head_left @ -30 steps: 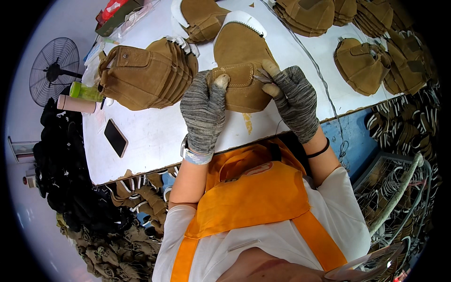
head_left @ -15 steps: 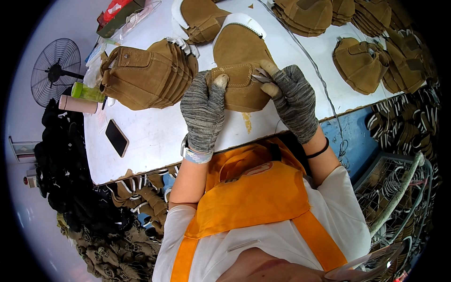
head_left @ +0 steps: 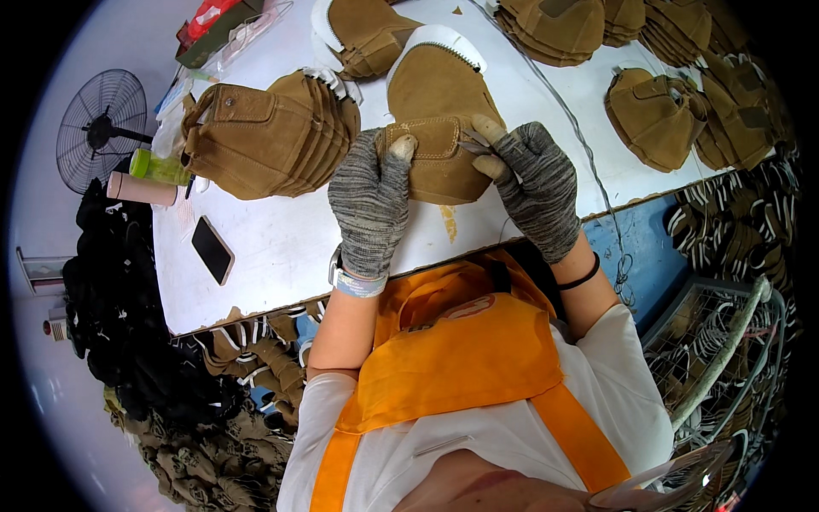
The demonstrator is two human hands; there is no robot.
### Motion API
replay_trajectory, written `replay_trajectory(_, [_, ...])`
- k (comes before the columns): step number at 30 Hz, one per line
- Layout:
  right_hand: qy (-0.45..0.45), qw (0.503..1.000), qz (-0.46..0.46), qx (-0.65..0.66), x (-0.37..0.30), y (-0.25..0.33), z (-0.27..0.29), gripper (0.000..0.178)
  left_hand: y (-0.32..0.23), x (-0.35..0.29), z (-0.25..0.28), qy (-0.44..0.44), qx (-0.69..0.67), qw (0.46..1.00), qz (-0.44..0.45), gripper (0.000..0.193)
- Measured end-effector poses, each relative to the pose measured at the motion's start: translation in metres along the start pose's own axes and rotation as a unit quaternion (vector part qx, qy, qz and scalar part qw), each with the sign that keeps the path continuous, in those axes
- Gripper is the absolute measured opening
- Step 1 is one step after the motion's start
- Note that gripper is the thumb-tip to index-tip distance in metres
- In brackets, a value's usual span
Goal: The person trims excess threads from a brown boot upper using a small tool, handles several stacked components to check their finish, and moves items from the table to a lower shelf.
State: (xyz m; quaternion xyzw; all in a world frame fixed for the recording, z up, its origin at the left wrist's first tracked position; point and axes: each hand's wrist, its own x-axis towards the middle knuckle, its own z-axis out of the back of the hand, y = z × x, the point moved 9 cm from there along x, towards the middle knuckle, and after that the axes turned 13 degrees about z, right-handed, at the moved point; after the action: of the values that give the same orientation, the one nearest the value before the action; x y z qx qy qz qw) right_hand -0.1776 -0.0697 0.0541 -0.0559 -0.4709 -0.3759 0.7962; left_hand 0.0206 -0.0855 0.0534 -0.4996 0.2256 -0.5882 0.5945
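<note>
A brown suede shoe upper (head_left: 439, 85) with a white lining edge lies in front of me, its stitched strap tab turned toward me. My left hand (head_left: 368, 200), in a grey striped knit glove with bare fingertips, grips its left side, thumb pressed beside the tab. Gloved the same way, my right hand (head_left: 539, 188) is closed on small metal thread snips (head_left: 471, 147), mostly hidden by the fingers. Their blades sit at the tab's right end. Left of my hands stands a stack of similar uppers (head_left: 281, 136); another upper (head_left: 363, 34) lies just beyond.
More stacks of brown uppers (head_left: 653, 119) cover the table's right side, past a grey cable (head_left: 567, 115). A phone (head_left: 212, 250), a pink bottle (head_left: 141, 189) and a fan (head_left: 101, 132) are at left. A wire basket (head_left: 708, 341) stands beside me at lower right.
My right hand has shifted very slightly down and right, and the snips' blades look closer together. The upper and my left hand are nearly still.
</note>
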Motion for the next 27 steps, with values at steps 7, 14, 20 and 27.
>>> replay_trajectory(7, [0.014, 1.0, 0.003, -0.007, 0.007, 0.003, 0.0, 0.039, 0.003, 0.0, 0.002, -0.011, 0.002, 1.0, -0.002, 0.031])
replay_trajectory(14, [0.039, 0.996, -0.028, 0.076, 0.009, -0.003, -0.002, 0.038, -0.002, 0.001, 0.001, -0.002, 0.022, 1.0, -0.011, 0.029])
replay_trajectory(20, [0.084, 0.996, -0.001, 0.038, 0.011, 0.002, -0.002, 0.041, 0.008, 0.003, 0.002, 0.001, -0.022, 1.0, 0.001, 0.028])
replay_trajectory(27, [0.056, 0.997, 0.021, 0.041, 0.01, 0.005, 0.002, 0.046, 0.011, 0.004, 0.004, 0.003, -0.034, 0.999, 0.011, 0.025])
